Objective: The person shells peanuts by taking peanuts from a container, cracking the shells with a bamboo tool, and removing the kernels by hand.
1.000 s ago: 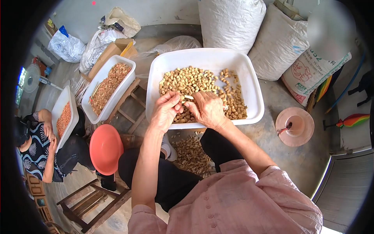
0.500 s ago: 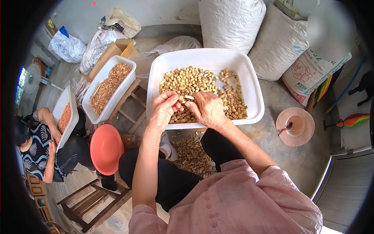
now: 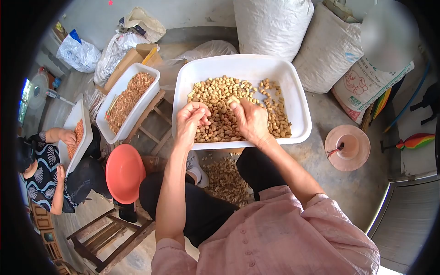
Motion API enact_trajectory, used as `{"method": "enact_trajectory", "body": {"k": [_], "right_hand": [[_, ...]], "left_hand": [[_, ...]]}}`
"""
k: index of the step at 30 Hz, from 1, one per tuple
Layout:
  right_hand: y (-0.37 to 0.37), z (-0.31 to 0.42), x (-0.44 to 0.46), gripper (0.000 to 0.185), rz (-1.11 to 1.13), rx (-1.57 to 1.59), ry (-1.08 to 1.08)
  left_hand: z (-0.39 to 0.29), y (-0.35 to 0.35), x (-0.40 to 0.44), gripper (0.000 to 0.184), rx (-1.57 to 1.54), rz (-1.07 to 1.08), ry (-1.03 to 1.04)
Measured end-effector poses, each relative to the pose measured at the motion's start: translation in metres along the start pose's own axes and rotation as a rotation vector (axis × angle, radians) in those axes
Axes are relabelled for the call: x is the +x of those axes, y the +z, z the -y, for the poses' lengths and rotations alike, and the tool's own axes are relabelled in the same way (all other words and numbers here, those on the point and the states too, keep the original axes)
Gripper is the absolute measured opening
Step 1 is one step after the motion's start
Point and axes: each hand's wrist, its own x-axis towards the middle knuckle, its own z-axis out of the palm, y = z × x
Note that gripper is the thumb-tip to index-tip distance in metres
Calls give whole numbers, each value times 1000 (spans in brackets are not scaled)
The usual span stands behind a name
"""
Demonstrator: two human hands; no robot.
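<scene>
A white plastic tub (image 3: 300,123) holds many unshelled peanuts (image 3: 220,133). Over its near left part is my left hand (image 3: 189,123), fingers curled in toward the thumb; whatever they may hold is hidden. My right hand (image 3: 252,121) is a short way to the right above the peanuts, apart from the left. Its fingers are closed, and a small pale piece (image 3: 234,99) shows at the thumb tip, too blurred to name.
Broken shells (image 3: 227,178) lie on the floor beneath the tub. A red basin (image 3: 125,174) is at my left, near another person (image 3: 50,169) with a tray of reddish kernels (image 3: 77,140). White sacks (image 3: 275,27) stand behind; a pink hat-like object (image 3: 337,158) lies at right.
My hands have drawn apart from where they met over the tub. The right hand has turned, with its thumb pointing up. The other person's hand has moved onto their kernels.
</scene>
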Motion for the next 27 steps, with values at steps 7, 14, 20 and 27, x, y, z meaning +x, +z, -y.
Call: {"method": "enact_trajectory", "body": {"k": [7, 14, 20, 27], "right_hand": [[1, -8, 2, 49, 33, 52, 179], [-1, -3, 1, 46, 65, 20, 162], [1, -5, 0, 46, 92, 1, 116], [2, -2, -1, 47, 100, -33, 86]], "left_hand": [[4, 4, 12, 11, 1013, -13, 100], [14, 5, 11, 12, 1041, 237, -150], [18, -4, 11, 14, 939, 227, -162], [13, 7, 4, 18, 1065, 225, -34]]}}
